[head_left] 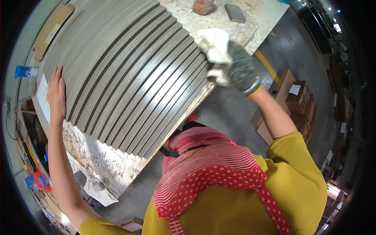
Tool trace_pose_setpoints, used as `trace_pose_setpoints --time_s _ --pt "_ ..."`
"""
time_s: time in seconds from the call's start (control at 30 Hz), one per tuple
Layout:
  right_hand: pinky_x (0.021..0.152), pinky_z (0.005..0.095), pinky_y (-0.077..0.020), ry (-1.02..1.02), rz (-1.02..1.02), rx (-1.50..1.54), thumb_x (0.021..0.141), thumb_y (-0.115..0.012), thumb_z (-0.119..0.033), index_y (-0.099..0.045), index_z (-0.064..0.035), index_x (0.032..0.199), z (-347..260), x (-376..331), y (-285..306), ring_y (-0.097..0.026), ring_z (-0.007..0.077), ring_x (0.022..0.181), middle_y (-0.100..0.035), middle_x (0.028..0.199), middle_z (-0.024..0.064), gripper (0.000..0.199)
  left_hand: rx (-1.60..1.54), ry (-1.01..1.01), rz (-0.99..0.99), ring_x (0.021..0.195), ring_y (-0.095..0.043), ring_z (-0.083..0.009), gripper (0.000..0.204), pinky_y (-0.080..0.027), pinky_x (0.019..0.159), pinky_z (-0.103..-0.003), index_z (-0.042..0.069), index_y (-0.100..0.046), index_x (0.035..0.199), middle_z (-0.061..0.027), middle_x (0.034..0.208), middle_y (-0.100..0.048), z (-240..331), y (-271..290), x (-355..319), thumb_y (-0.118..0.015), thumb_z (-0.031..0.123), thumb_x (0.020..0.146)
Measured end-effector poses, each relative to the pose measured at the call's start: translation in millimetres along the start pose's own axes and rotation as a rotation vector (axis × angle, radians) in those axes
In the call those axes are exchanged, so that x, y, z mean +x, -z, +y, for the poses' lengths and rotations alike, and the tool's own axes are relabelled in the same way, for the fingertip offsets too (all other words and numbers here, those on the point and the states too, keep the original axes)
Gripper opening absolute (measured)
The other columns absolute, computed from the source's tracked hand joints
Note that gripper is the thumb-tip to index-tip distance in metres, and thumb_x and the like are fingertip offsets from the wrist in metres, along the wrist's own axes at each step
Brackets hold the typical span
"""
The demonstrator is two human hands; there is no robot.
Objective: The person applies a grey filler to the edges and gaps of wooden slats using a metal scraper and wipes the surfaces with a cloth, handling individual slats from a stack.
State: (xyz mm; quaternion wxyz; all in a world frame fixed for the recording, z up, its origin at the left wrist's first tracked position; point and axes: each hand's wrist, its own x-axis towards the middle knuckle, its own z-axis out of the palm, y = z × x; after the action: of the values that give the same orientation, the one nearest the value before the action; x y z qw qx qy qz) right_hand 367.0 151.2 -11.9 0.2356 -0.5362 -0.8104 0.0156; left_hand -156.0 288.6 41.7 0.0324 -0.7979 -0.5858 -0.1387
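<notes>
Grey wood-grain boards point(145, 84) lie in a stepped, overlapping row across the worktable, with dark gaps between their edges. My left hand point(57, 94) is bare and rests against the left ends of the boards, its fingers stretched out. A patterned grey-green glove with a yellow cuff edge covers my right hand point(241, 69). That hand grips a crumpled white cloth point(214, 44) at the right ends of the boards, near the table's edge. The cloth and glove hide some of the board ends, and the right fingers are slightly blurred.
The worktable point(109, 160) has a stained, whitish top. A jar point(203, 6) and a small grey block point(235, 13) stand at its far side. A brown cardboard piece point(53, 33) and a blue-capped bottle point(33, 80) are at left. Brown boxes point(299, 98) stand on the floor at right.
</notes>
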Motion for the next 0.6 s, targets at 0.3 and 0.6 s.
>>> trace_pose_setpoints --time_s 0.3,0.6 --pt "0.063 0.0407 -0.0503 0.153 -0.186 0.136 0.077 -0.055 -0.014 -0.056 -0.0038 0.109 -197.6 -6.6 -64.6 -0.060 0.0274 0.075 -0.060 0.082 0.0127 0.033 0.014 0.045 0.032 0.136 -0.032 -0.0256 0.047 -0.023 0.110 -0.045 0.022 -0.042 0.141 -0.0067 0.147 -0.037 -7.5 -12.0 6.4 -0.030 0.037 0.098" --pt "0.079 0.0347 -0.0508 0.003 -0.192 0.071 0.080 -0.056 -0.024 -0.045 -0.0036 0.122 -212.7 -27.3 -88.8 -0.058 0.0281 0.089 -0.054 0.096 0.0169 0.048 0.014 0.074 0.056 0.136 -0.033 -0.0258 0.050 -0.023 0.107 -0.053 0.026 -0.042 0.140 -0.0044 0.149 -0.037 -11.0 -23.5 15.0 -0.030 0.041 0.094"
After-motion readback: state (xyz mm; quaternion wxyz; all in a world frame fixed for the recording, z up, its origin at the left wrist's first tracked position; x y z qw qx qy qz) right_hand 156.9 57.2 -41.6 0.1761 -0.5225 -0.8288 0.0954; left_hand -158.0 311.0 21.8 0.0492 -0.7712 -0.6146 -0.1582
